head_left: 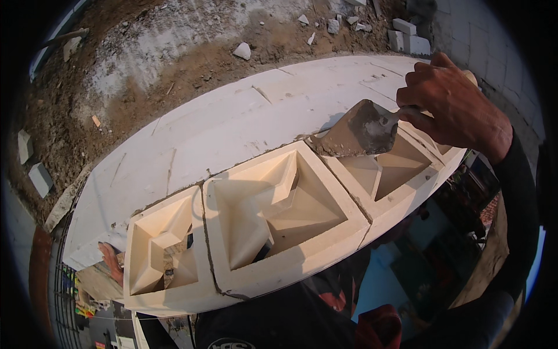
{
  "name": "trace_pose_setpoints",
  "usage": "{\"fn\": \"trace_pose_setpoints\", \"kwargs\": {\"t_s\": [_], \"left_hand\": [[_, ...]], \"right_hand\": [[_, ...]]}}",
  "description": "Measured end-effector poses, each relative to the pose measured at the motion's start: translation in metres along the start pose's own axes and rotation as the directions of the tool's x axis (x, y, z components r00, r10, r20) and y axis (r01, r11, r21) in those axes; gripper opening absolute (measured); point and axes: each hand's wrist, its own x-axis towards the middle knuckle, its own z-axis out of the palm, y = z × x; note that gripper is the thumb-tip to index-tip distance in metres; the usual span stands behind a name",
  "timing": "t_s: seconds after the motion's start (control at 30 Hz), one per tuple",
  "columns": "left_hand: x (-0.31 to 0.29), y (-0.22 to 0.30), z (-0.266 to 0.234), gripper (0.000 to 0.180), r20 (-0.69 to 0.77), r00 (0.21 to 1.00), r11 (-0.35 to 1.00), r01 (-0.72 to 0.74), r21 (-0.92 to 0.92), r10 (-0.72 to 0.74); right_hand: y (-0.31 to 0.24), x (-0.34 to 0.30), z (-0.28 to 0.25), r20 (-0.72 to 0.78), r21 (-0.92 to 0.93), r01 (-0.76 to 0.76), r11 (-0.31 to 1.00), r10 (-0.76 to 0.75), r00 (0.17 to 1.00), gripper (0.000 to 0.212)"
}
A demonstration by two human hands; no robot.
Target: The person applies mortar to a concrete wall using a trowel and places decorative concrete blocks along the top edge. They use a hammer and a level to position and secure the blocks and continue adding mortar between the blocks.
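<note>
My right hand is closed around the handle of a trowel whose blade is smeared with grey mortar. The blade's edge meets the back rim of a cream ventilation block, close to the joint with the block to its right. More cream ventilation blocks, with angular hollows, stand in a row along the near side of the wall; another one is at the left end. Beside that end block, my left hand rests with its fingers stretched against the wall's end; the rest of it is hidden.
A white block wall runs behind the ventilation blocks, with thin mortar lines. Beyond it lies brown soil with broken white chunks. Several white blocks sit at the far right. Dark metal bars show at lower left.
</note>
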Motion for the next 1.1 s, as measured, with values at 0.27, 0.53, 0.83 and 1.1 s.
{"fn": "trace_pose_setpoints", "kwargs": {"t_s": [0.27,0.53,0.83,1.1], "left_hand": [[0.005,0.0,0.005,0.069,-0.002,1.0,0.999,-0.016,-0.027,0.016],[0.0,-0.001,0.0,0.07,-0.008,1.0,1.0,-0.007,-0.03,0.007],[0.0,0.001,0.0,0.07,-0.03,0.999,0.998,-0.016,-0.055,0.014],[0.0,0.007,-0.004,0.07,-0.051,0.999,0.997,-0.008,-0.071,0.004]], "right_hand": [[-0.001,-0.044,-0.012,-0.115,0.013,0.046,0.999,-0.044,0.992,0.009],[-0.01,-0.083,-0.053,0.04,0.092,0.022,0.996,-0.025,0.999,0.017],[-0.003,-0.064,-0.037,-0.125,0.014,-0.159,0.987,0.16,0.979,0.02],[0.005,0.043,0.038,-0.256,-0.044,0.071,0.996,-0.08,0.963,0.014]]}}
